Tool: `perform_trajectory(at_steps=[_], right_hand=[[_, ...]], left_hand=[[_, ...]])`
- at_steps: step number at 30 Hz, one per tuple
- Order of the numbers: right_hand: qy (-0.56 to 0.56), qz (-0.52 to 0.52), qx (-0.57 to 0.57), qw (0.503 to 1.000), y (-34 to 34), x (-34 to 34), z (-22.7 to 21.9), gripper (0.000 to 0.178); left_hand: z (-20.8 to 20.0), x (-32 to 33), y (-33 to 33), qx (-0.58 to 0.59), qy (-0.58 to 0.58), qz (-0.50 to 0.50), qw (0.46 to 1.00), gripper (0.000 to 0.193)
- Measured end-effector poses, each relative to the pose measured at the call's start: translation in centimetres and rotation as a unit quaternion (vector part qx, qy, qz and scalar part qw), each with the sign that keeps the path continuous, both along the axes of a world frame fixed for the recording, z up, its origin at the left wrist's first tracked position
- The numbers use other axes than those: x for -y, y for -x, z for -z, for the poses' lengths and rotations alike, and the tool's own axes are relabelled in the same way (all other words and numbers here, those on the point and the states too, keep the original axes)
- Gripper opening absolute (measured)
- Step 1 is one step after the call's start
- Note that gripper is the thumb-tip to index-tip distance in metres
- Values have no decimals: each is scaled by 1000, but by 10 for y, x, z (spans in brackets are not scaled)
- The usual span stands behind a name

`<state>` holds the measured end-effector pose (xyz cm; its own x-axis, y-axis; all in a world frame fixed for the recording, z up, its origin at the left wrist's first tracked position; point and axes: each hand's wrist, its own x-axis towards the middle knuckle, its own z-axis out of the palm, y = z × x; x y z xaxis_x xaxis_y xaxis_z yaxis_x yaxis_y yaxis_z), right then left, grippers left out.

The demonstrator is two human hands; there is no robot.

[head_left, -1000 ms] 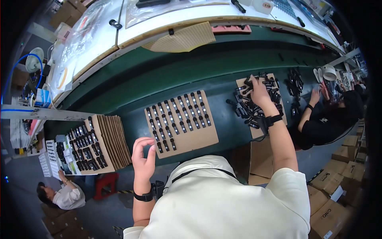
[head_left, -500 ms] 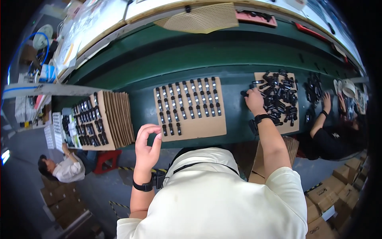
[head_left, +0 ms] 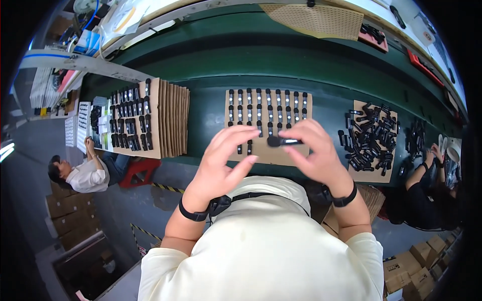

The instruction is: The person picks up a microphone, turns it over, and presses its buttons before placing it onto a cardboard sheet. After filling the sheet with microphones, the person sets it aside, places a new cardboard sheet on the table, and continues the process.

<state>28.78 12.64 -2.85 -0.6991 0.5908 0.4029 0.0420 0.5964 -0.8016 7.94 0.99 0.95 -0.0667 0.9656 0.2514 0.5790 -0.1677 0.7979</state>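
- While the left hand curves its fingers loosely, thumb spread away from them, it grasps nothing
- The right hand pinches a black device between thumb and fingers, the rounded dark end jutting from its fingertips toward the left hand
- Below and beyond both sets of fingers lies a cardboard sheet bearing neat rows of similar devices; the hands hide part of the lower rows, and I cannot tell whether any left fingertip touches the sheet
- Right of the right fingers, a loose heap of such devices sprawls over a second cardboard sheet
- Left of the left fingers, well apart, a stack of cardboard has more black devices in rows at its near side, farther left again
- Under all this, around the fingers, runs a green tabletop
- Far beyond the right fingers hangs a yellow perforated sheet
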Motion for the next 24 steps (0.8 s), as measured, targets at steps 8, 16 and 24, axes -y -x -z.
perform_trajectory(at_steps=[8,16,24], right_hand=[[-18,-6,-94,995,45,48,-40,36],[-14,3,-108,994,83,80,-57,34],[-48,13,-94,994,118,104,-67,36]], left_hand=[[-23,15,27,8,-88,83,993,31],[-35,38,68,37,-118,111,986,27],[-33,53,103,61,-157,111,980,29]])
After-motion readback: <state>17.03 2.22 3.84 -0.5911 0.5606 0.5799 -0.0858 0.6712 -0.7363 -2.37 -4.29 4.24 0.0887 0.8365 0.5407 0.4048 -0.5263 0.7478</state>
